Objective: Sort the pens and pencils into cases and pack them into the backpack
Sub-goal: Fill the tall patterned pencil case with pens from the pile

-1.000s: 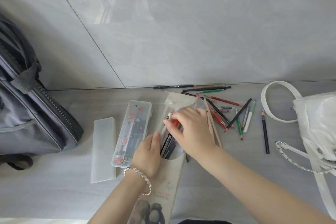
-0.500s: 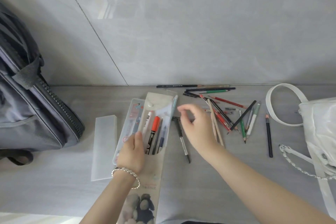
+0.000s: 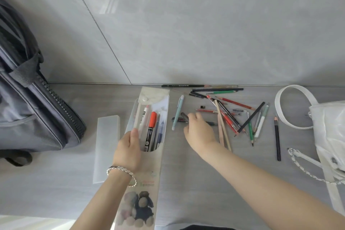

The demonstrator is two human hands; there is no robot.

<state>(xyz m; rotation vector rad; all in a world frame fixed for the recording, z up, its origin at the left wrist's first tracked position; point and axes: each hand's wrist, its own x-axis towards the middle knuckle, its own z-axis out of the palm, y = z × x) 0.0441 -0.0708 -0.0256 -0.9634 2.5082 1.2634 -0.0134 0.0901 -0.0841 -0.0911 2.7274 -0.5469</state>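
A long translucent pouch case (image 3: 160, 157) lies flap-open on the grey floor, with an orange-capped marker (image 3: 151, 129), a white pen and dark pens inside. My left hand (image 3: 128, 150) grips the pouch's left edge. My right hand (image 3: 198, 130) is closing its fingers on a dark pen (image 3: 179, 119) lying crosswise beside a pale blue pen (image 3: 177, 112). A loose pile of pens and pencils (image 3: 233, 112) spreads to the right. The grey backpack (image 3: 28, 99) stands at the left.
A frosted plastic case lid (image 3: 106, 145) lies left of the pouch; a clear hard case is mostly hidden under the pouch. A white handbag (image 3: 328, 127) with strap and chain sits at the right. A lone black pencil (image 3: 277, 136) lies near it. The wall runs along the back.
My right hand left the pouch and reached right, first over the loose pens, now down onto the dark pen. My left hand slid the pouch leftward over the clear case.
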